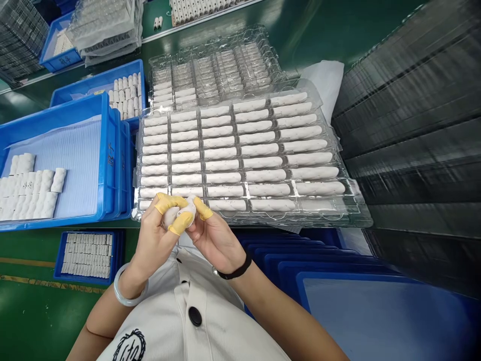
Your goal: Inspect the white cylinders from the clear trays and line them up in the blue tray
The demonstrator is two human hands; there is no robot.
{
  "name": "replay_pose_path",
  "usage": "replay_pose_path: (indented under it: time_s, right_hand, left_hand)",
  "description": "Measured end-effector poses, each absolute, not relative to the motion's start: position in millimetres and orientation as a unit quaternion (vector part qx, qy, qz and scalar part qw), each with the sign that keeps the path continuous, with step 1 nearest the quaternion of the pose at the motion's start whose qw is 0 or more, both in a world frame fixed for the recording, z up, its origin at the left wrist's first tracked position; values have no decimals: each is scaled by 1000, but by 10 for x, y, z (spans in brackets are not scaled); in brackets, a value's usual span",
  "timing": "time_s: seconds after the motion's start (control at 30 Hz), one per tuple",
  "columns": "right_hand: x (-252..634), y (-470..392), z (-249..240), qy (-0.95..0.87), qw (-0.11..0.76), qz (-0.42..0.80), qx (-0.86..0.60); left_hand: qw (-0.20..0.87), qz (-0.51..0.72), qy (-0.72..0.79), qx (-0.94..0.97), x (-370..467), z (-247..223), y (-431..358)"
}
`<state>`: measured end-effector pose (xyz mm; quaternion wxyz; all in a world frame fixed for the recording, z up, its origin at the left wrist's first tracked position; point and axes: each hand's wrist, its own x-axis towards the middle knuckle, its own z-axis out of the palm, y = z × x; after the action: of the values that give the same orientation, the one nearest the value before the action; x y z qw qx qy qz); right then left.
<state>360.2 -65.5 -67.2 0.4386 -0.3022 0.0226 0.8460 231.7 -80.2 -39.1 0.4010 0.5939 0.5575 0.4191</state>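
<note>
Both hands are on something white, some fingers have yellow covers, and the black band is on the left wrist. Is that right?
Not quite: the head view shows the black band on the right wrist. The left hand and right hand are indeed on something white, and some fingers have yellow covers.

Cylinders (221,165) lie in a tray (352,196) on a workbench (300,35). A bin (100,165) sits left of the tray, a second tray (206,85) behind it.
</note>
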Motion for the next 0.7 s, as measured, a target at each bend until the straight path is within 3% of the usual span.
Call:
replay_pose_path:
  time_s: [0.1, 0.43, 0.7]
  right_hand:
    - [3595, -652, -670, 60, 414, 856, -305]
    - [3617, -623, -613, 73, 410, 872, -257]
    - [3559, -661, -659, 2, 451, 836, -313]
  left_hand:
    - [388, 412, 546, 617, 2316, -385, -800]
    - [494, 448, 532, 522, 2340, -347, -815]
    - [361, 418, 575, 604, 2356, -299, -803]
